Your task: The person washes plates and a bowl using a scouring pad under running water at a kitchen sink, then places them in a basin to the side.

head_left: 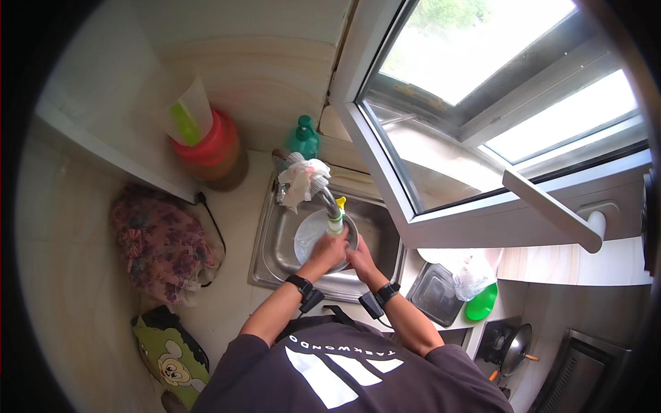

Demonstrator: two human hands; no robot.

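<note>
My left hand is under the spout of a chrome faucet, slightly blurred, with its fingers bent inward. Close on its right is my right hand, its fingers at the rim of a round greyish bowl. What the left fingers touch is hidden. A whitish round basin sits beneath the hands in the stainless steel sink. A green-and-white nozzle with a yellow lever caps the spout. Crumpled pale cloth or plastic drapes over the faucet's upper part.
An inward-opened window sash reaches over the sink's right side. Behind the faucet stands a green pump bottle. A red-lidded container and a floral cloth cover are left. Right are a dark tray and a lidded pan.
</note>
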